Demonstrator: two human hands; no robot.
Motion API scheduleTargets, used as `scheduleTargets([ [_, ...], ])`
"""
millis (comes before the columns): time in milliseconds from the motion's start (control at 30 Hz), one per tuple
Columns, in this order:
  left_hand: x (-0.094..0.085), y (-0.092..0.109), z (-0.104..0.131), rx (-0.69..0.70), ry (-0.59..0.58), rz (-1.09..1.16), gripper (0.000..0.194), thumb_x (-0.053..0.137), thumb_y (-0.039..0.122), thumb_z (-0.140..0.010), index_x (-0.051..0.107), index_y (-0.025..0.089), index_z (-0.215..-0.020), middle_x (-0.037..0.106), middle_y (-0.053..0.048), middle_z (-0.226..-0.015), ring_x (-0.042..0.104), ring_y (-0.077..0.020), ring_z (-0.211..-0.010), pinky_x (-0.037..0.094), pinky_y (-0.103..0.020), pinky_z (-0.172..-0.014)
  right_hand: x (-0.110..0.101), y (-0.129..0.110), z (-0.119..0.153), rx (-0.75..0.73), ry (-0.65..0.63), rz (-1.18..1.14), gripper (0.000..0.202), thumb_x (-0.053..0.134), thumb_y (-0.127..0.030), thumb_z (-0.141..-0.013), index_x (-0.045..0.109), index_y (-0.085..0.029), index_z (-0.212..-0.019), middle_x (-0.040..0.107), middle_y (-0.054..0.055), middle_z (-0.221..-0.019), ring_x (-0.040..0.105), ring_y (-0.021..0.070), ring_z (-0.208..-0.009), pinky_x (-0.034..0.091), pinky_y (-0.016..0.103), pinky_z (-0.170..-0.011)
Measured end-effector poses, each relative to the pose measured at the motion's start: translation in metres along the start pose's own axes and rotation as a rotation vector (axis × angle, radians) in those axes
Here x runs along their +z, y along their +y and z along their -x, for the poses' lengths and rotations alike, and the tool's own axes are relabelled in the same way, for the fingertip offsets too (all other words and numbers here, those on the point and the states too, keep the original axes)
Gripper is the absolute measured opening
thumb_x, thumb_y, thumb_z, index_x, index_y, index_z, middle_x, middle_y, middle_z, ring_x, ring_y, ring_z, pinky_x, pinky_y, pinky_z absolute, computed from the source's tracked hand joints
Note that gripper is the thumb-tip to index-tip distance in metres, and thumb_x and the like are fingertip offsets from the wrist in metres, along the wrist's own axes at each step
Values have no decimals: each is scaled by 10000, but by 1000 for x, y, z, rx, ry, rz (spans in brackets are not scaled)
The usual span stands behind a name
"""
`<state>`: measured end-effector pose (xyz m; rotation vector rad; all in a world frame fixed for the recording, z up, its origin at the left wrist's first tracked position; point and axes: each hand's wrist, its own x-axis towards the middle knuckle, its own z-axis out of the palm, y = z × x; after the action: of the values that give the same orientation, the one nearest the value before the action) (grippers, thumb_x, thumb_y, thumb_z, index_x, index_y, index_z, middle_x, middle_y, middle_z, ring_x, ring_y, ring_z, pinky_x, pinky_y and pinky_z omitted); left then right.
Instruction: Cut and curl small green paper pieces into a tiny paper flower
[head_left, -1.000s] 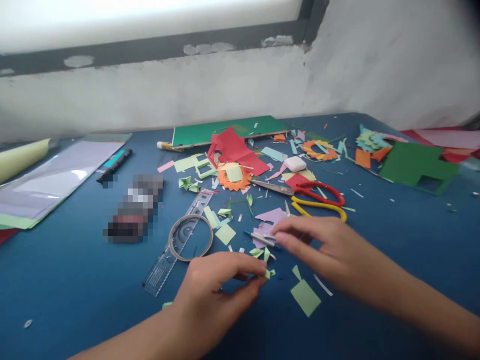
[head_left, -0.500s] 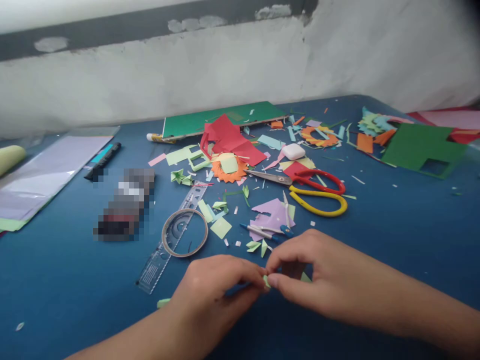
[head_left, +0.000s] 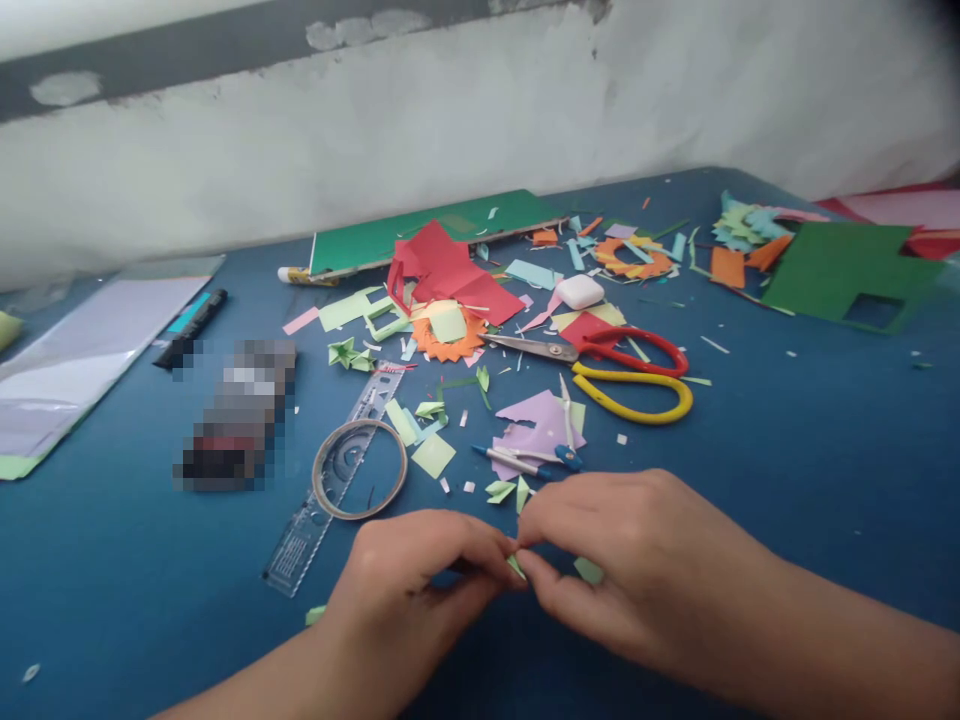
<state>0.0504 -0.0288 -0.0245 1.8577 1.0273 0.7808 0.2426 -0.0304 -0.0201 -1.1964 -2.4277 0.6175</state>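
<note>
Both hands meet low in the centre over the blue table. My left hand [head_left: 427,590] pinches a small light green paper piece [head_left: 515,566] between thumb and fingers. From the right, my right hand [head_left: 637,570] has its thumb and forefinger closed on the same piece, most of which the fingertips hide. Beneath my right hand another light green scrap [head_left: 589,571] shows. Just beyond the fingertips lie small folded green papers [head_left: 501,491], and a blue-handled compass [head_left: 517,460] rests on a torn purple paper [head_left: 534,425].
Scissors [head_left: 630,375] with red and yellow handles lie behind my right hand. A tape roll [head_left: 319,480] sits over a clear ruler [head_left: 289,560]. Farther back are red paper [head_left: 442,265], orange paper rings [head_left: 450,345], a green board [head_left: 360,242] and a white case [head_left: 580,291].
The view has shifted slightly, so most things on the table appear a little farther left. My right hand is turned more over the piece, with its back showing more.
</note>
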Motion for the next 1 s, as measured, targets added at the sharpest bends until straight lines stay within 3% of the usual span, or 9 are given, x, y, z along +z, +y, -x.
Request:
scheduleTargets([
  [100, -1, 4, -4, -40, 52, 52, 254, 641, -53, -688, 664, 196, -642, 743, 37, -703, 687, -88, -648, 510, -117, -636, -3, 0, 0, -84, 76, -10, 170, 475, -170, -857, 608, -186, -753, 644, 1, -693, 611, 153, -633, 410, 268, -567],
  [233, -1, 8, -4, -33, 124, 95, 265, 620, -49, -708, 607, 206, -636, 682, 69, -681, 628, -62, -660, 487, -120, -664, -15, -5, -2, -38, 34, -253, 173, 457, -187, -865, 630, -181, -880, 670, -5, -804, 625, 123, -734, 457, 227, -660],
  [367, 0, 10, 1, -50, 144, 213, 313, 557, -87, -711, 503, 203, -605, 641, 84, -704, 602, -53, -658, 485, -115, -626, -19, -7, -4, 7, 18, -378, 169, 541, -161, -808, 615, -205, -953, 679, -37, -878, 631, 90, -785, 459, 180, -734],
  [500, -3, 14, 1, -129, 158, 376, 322, 576, -46, -730, 435, 189, -561, 631, 73, -685, 596, -60, -621, 497, -119, -575, -11, -4, -5, -45, 67, -385, 169, 628, -177, -795, 600, -212, -958, 682, -41, -885, 634, 78, -794, 453, 156, -723],
  [667, -8, 12, -7, -322, 144, 570, 238, 731, 69, -685, 529, 182, -631, 636, 61, -643, 599, -74, -620, 493, -135, -588, -3, 0, -4, -172, 223, -371, 224, 673, -197, -799, 558, -218, -990, 685, -46, -891, 637, 60, -789, 451, 111, -741],
  [800, -8, 8, -9, -430, 112, 613, 129, 760, 170, -690, 640, 188, -735, 655, 41, -685, 618, -94, -642, 504, -164, -597, -2, 0, -5, -173, 285, -358, 243, 618, -118, -814, 545, -212, -1026, 689, -36, -933, 644, 49, -774, 456, 90, -739],
  [1000, -7, 12, -7, -358, 138, 511, 92, 737, 125, -690, 717, 215, -697, 709, 20, -717, 656, -117, -680, 524, -162, -605, -2, -2, -4, -142, 287, -347, 186, 660, -188, -797, 586, -195, -967, 692, -20, -833, 645, 83, -717, 486, 137, -685],
])
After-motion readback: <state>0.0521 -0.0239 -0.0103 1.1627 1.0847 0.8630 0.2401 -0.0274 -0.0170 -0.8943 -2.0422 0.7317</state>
